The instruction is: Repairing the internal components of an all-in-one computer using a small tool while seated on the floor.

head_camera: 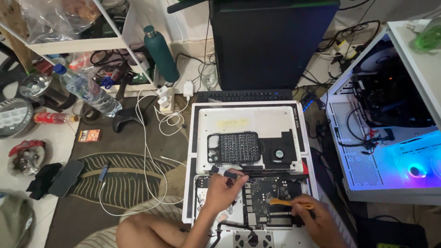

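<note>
Your left hand (223, 190) is closed around a dark-handled screwdriver (228, 174) whose handle points up toward 12 o'clock, its tip hidden behind your fingers over the opened white laptop (195, 193) on the floor. Your right hand (317, 220), at about 4 o'clock from the left, pinches an orange pry tool (285, 202) that lies flat and points toward 9 o'clock across the dark circuit board (266, 190). Just beyond the board at 12 o'clock the removed white bottom cover (243, 120) carries a black screwdriver bit case (235, 148) and a small black fan (278, 154), while a lit white computer case (367, 156) stands at 3 o'clock.
</note>
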